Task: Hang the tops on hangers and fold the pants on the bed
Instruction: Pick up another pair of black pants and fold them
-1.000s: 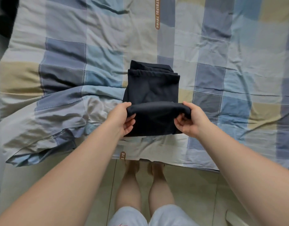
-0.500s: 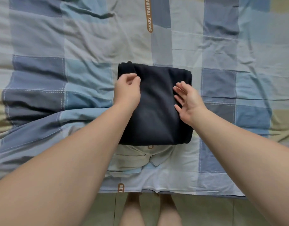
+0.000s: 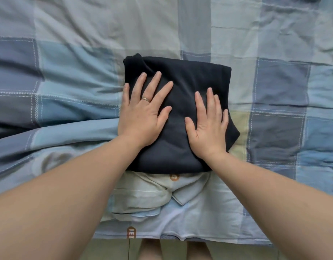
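Left grip (image 3: 143, 117) and right grip (image 3: 209, 126), straight-fingered and empty, flat on soft dark squarish pants (image 3: 182, 76) atop wrinkled plaid bedcover (image 3: 77, 72).

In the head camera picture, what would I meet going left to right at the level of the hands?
Blue checked bedcover → left hand wearing a ring → right hand → bedcover again. Both hands lie flat on the folded dark navy pants, so those have no single place.

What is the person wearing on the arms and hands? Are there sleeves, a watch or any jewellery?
Both forearms are bare as far as the frame shows: no sleeves, watch or bracelet. The left hand wears a thin metal ring on one finger. The right hand shows no ring.
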